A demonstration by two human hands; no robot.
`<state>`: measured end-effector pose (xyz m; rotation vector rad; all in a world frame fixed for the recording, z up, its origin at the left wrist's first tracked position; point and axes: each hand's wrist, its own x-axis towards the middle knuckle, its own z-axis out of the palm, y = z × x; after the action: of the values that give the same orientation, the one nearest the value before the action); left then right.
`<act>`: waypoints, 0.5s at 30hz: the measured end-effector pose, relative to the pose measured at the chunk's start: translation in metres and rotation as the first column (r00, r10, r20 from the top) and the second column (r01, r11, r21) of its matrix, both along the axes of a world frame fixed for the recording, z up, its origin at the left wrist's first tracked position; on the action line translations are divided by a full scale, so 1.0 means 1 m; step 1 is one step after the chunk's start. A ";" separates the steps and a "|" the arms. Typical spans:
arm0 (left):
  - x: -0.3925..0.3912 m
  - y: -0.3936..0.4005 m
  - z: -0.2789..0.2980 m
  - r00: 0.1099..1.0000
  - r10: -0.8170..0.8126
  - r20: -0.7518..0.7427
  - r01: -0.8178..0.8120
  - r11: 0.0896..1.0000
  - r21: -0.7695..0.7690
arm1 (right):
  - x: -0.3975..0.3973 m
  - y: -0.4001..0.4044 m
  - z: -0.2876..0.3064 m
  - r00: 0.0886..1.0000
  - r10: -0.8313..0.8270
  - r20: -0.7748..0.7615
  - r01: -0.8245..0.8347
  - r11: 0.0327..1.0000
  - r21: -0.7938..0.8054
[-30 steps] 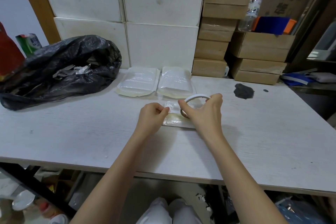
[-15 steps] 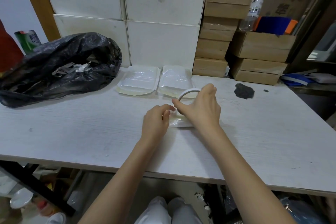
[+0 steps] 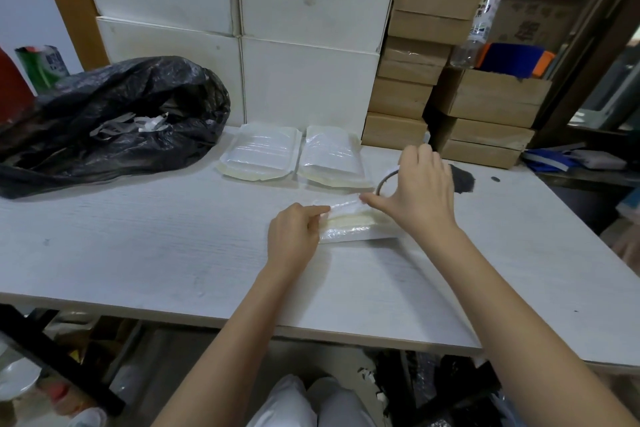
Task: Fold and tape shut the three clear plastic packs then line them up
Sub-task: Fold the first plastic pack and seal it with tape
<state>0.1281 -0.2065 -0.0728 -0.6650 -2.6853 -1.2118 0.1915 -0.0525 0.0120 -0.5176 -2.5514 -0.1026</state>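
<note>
Left fingers: I see my left hand (image 3: pixel 294 236) just below the middle of the frame, fingers curled, the index tip and thumb pinching the left end of the tape strip (image 3: pixel 346 206) against the near pack.
Right fingers: my right hand (image 3: pixel 420 194), right of centre, curls around the tape roll (image 3: pixel 386 180); the thumb points left and presses down on the strip, the other fingers arch over the ring.
Tape: the strip runs flat between my two thumbs across the top of the pack; the roll stands on edge, mostly hidden behind my right palm.
Near pack: the clear plastic pack (image 3: pixel 356 229) lies flat on the table between my hands, a pale yellowish band showing through it, its right end under my right wrist.
Finished packs: the left pack (image 3: pixel 259 156) and the middle pack (image 3: pixel 330 158) sit side by side above centre, almost touching, just in front of the white boxes (image 3: pixel 304 45).
Table: the white table (image 3: pixel 156 246) spans the frame's middle, its front edge crossing the lower part.
Left side: a black rubbish bag (image 3: pixel 114 125) slumps at the left, paper strips showing in its mouth.
Upper right: cardboard boxes (image 3: pixel 485 100) are stacked, with a clear bottle (image 3: pixel 479 14) leaning on them.
Right of my hand: a dark smudge (image 3: pixel 462 178) marks the tabletop.
</note>
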 end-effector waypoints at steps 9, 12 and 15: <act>0.001 0.001 0.000 1.000 -0.003 -0.018 0.001 0.997 -0.076 | 0.012 0.006 -0.011 0.994 -0.010 -0.105 0.026 0.989 0.147; 0.000 0.002 0.000 1.000 -0.005 -0.024 0.003 0.997 -0.076 | 0.015 0.007 -0.001 0.993 0.039 -0.113 -0.006 0.960 0.281; 0.000 0.002 -0.001 1.000 -0.003 -0.030 0.001 0.997 -0.074 | 0.017 0.012 -0.003 0.999 -0.001 -0.035 0.009 0.975 0.221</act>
<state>0.1279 -0.2043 -0.0734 -0.6906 -2.7168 -1.0983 0.2081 -0.0407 0.0086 -0.4350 -2.4651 -0.3712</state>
